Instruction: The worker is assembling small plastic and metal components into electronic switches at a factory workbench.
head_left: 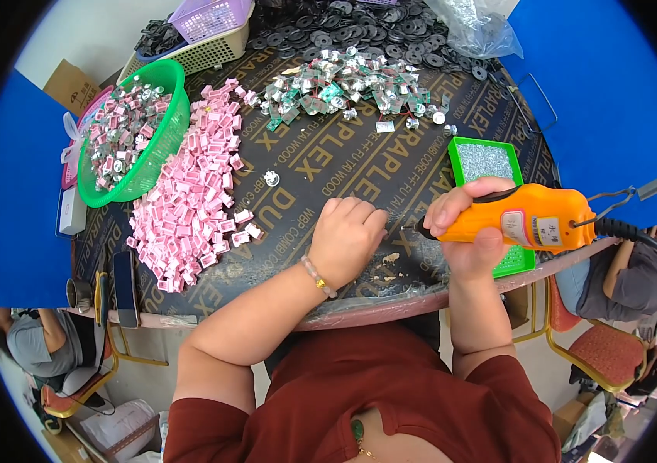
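Note:
In my right hand [463,231] is an orange electric screwdriver [525,220], its dark tip pointing left toward my other hand. A cable leaves its back end, and a wire loop with a spring is fixed there. My left hand [348,239] rests low over the table, its fingers curled in. Whatever they hold, if anything, is hidden. Behind the screwdriver lies a green tray [455,154] of small silvery screws [487,162]. Left of my left hand a single small clear-and-silver part [272,178] lies on the table, near a heap of pink plastic housings [189,185].
A green basket [176,104] of assembled parts stands at the left. Circuit boards with wires [344,89] and black discs [352,27] are piled at the back. A phone [125,285] lies by the left edge. Other people [629,270] sit behind at both sides.

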The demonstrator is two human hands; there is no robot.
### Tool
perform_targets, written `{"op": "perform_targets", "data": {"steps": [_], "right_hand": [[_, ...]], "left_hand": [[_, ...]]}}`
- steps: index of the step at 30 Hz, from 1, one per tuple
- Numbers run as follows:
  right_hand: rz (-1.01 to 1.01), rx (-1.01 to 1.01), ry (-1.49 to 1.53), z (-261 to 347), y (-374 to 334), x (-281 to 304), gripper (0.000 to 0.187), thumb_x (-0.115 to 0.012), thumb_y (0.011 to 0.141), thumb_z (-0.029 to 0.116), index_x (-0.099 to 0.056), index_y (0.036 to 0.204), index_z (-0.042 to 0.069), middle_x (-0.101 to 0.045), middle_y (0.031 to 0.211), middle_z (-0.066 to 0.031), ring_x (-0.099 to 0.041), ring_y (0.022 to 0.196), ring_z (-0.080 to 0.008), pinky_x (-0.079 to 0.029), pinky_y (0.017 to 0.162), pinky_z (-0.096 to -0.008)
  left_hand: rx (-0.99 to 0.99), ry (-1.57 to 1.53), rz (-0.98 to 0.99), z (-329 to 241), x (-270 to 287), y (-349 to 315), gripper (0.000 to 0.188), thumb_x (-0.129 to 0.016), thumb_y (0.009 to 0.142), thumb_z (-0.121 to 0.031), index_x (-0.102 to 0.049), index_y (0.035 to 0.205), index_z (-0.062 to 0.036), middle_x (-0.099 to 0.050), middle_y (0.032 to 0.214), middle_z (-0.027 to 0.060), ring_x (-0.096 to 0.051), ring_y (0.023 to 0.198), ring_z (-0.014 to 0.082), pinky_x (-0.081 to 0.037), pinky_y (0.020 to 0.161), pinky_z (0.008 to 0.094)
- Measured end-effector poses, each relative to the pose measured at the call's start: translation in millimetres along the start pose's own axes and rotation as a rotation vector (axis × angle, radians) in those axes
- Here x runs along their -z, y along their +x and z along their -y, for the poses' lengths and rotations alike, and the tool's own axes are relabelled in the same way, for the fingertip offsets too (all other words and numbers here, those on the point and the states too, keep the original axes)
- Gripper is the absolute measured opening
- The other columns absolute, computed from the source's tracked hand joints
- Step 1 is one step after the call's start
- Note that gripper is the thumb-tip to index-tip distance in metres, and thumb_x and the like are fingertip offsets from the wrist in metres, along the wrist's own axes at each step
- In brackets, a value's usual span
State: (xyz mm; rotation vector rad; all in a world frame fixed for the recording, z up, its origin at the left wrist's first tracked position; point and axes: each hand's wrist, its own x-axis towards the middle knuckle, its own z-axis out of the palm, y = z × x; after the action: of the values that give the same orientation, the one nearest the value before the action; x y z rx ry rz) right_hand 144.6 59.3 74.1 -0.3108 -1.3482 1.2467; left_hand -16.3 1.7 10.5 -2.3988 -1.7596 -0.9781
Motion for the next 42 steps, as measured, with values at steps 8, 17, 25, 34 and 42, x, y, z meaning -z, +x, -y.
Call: {"op": "perform_targets", "data": {"steps": [8, 17, 25, 34, 42], "right_hand": [[-0.013, -0.004, 0.010, -3.8, -0.3, 1.6, 0.058, -0.064, 0.082, 0.053, -0.044, 0.106, 0.005, -0.055, 0.067, -0.0086, -0.053, 0.053, -0.0166, -0.048, 0.052, -0.0304], [-0.019, 0.005, 0.000, -5.3, -0.4, 3.8, 0.057, -0.064, 0.082, 0.053, -0.044, 0.106, 0.005, -0.055, 0.067, -0.0086, -0.053, 0.053, -0.0165, -0.047, 0.052, -0.0303], [-0.028, 0.013, 0.160, -10.8, -1.8, 7.5, 0.055, -0.070, 0.082, 0.040, -0.046, 0.111, 0.000, -0.058, 0.070, -0.0100, -0.055, 0.058, -0.0159, -0.050, 0.057, -0.0279], [-0.043, 0.031, 0.147, -15.5, -3.9, 5.7, 0.055, -0.070, 0.082, 0.040, -0.046, 0.110, 0.000, -0.058, 0.069, -0.0101, -0.054, 0.057, -0.0156, -0.050, 0.055, -0.0283], [-0.063, 0.022, 0.138, -17.1, -4.8, 7.5, 0.055, -0.070, 0.082, 0.041, -0.046, 0.110, 0.001, -0.058, 0.070, -0.0095, -0.055, 0.058, -0.0152, -0.050, 0.057, -0.0287]], "left_hand": [[0.026, -0.094, 0.062, 4.6, 13.9, 4.1, 0.029, -0.074, 0.066, -0.012, -0.061, 0.092, -0.0107, -0.059, 0.084, 0.0026, -0.057, 0.086, 0.0236, -0.043, 0.075, 0.0364], [0.029, -0.125, 0.165, 11.0, 15.8, 2.5, 0.018, -0.070, 0.070, -0.007, -0.059, 0.084, -0.0096, -0.059, 0.083, 0.0047, -0.057, 0.080, 0.0268, -0.043, 0.074, 0.0372], [0.429, -0.816, 0.176, 15.3, 25.7, 9.4, 0.005, -0.063, 0.085, -0.005, -0.062, 0.089, -0.0024, -0.054, 0.078, 0.0027, -0.056, 0.070, 0.0129, -0.046, 0.065, 0.0244], [0.901, -1.661, 0.186, 22.4, 20.8, 9.0, 0.020, -0.067, 0.084, -0.007, -0.063, 0.101, 0.0028, -0.065, 0.090, 0.0065, -0.061, 0.078, 0.0114, -0.050, 0.071, 0.0234], [0.700, -1.201, 0.132, 22.0, 28.0, 12.4, 0.027, -0.069, 0.079, -0.001, -0.061, 0.104, 0.0056, -0.066, 0.087, 0.0065, -0.064, 0.077, 0.0114, -0.051, 0.071, 0.0221]]}}
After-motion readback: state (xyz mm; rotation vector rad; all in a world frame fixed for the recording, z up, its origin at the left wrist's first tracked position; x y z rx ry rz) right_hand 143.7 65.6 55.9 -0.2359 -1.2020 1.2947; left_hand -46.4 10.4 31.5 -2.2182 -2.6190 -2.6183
